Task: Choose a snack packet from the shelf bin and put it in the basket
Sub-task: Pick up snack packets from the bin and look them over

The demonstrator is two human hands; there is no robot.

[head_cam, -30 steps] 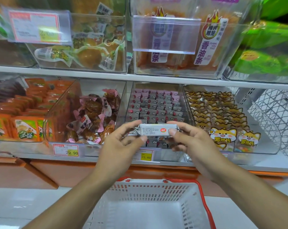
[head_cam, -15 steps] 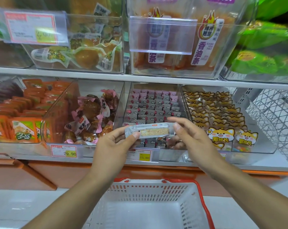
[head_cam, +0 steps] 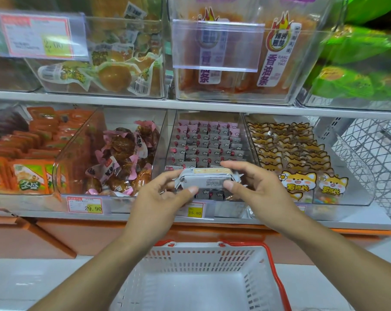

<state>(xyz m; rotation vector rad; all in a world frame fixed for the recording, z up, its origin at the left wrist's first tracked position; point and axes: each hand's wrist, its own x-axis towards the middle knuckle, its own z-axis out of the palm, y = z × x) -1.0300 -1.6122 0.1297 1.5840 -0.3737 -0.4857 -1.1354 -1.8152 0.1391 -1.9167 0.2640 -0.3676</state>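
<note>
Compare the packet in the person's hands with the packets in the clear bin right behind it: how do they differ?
The held packet is lifted out, gripped at its ends by the left hand and right hand; the binned packets stand packed in neat rows. The held packet shows a grey side with fine print; the binned packets show grey and pink ends with small flower marks. Both have the same grey wrapping, so they look like one product.

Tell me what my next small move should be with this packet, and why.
Probably lower the packet straight down and let go: both hands, left hand and right hand, pinch it by its ends in front of the shelf, and the basket sits open right beneath.
</note>
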